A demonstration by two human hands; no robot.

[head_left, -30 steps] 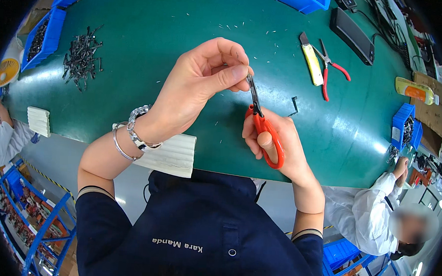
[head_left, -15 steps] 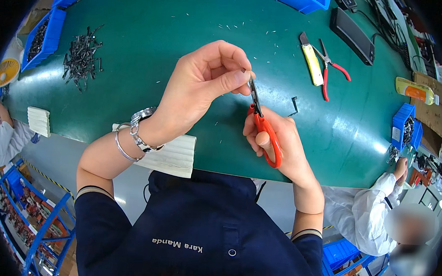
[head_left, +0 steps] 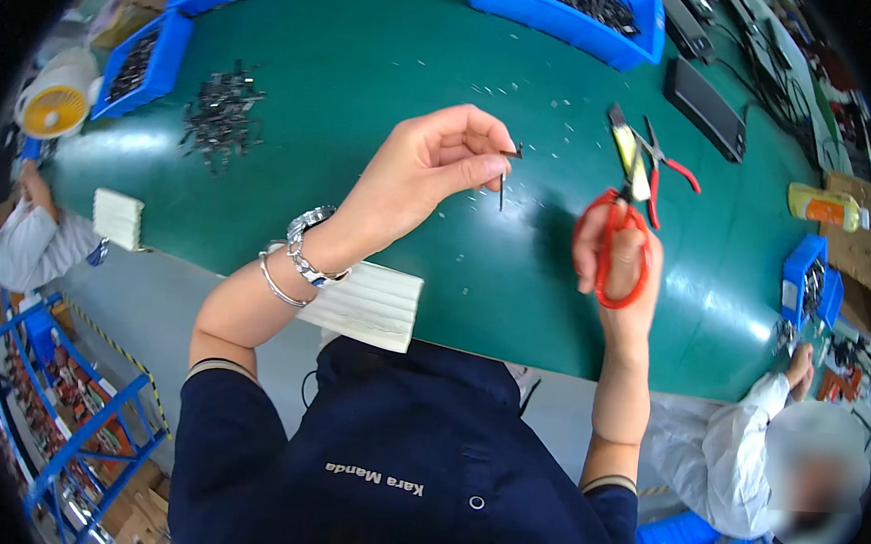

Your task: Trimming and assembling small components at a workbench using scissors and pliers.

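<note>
My left hand (head_left: 431, 163) pinches a small thin black part (head_left: 502, 195) between thumb and fingertips, above the green table. The part has a bent end beside the fingertips and a straight piece hanging below them. To the right, my right hand (head_left: 641, 253) grips red-handled scissors (head_left: 621, 302), with fingers in the loops. The scissor blades point away from me, over a yellow-handled utility knife (head_left: 627, 144), and are partly blurred. A heap of similar small black parts (head_left: 222, 113) lies on the left side of the table.
Red-handled pliers (head_left: 653, 200) lie beyond my right hand, near a black rectangular device (head_left: 705, 109). Blue bins (head_left: 566, 28) of dark parts stand around the edges. Pale slivers dot the table (head_left: 366, 101). A ridged white pad (head_left: 369, 313) sits under my left forearm. Co-workers' hands (head_left: 800, 370) rest at both sides.
The scissors have moved off the black part, rightward with my right hand. My left hand still holds the part, now seen hanging below the fingers. The whole view has shifted slightly.
</note>
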